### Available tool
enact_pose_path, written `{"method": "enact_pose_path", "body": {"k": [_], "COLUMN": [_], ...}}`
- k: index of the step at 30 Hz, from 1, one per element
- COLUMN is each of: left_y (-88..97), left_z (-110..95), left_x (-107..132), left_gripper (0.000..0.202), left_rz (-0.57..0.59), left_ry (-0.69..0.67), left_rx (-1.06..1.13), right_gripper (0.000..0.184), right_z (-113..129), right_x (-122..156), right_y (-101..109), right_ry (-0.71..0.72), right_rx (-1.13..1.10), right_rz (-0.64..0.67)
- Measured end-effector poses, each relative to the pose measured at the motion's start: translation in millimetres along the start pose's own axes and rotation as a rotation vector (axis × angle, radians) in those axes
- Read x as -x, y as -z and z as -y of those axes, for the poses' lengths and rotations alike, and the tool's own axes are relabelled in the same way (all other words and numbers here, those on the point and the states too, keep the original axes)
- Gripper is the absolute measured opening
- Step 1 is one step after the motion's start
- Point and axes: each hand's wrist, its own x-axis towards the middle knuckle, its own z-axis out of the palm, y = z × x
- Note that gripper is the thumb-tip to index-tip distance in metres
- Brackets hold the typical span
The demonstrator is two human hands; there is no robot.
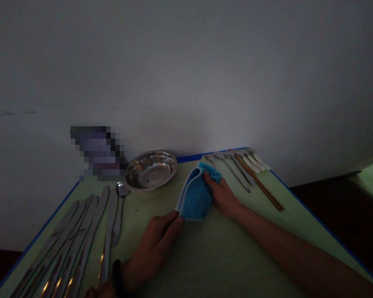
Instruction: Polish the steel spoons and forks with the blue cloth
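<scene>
- Blue cloth: folded, it lay mid-way across the green worktop, between the two hands.
- Right hand: its grip was closed on the cloth's far right edge.
- Left hand: fingertips touched the cloth's near corner; whether the grip pinched it could not be told.
- Steel bowl: stood behind the cloth, leftward.
- Knives lay at left; spoons and chopsticks at right.

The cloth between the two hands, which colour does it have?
The cloth is light blue. It shows best in the head view, the only one.
</scene>
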Motion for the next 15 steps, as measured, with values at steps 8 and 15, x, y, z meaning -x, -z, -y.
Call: {"method": "enact_pose_path", "body": {"k": [8,15], "left_y": [-4.1,-1.8], "left_z": [15,4], "left_x": [-2,0], "left_gripper": [0.037,0.03], "left_rz": [-0.07,-0.069], "left_ry": [0.071,0.064], "left_rx": [0.124,0.035], "right_gripper": [0.026,0.021], "right_z": [9,15], "right_x": [1,5], "right_y": [0,-2], "right_ry": [-0.093,-0.129], "right_rx": [-0.096,-0.105], "right_rz": [0.123,0.141]}}
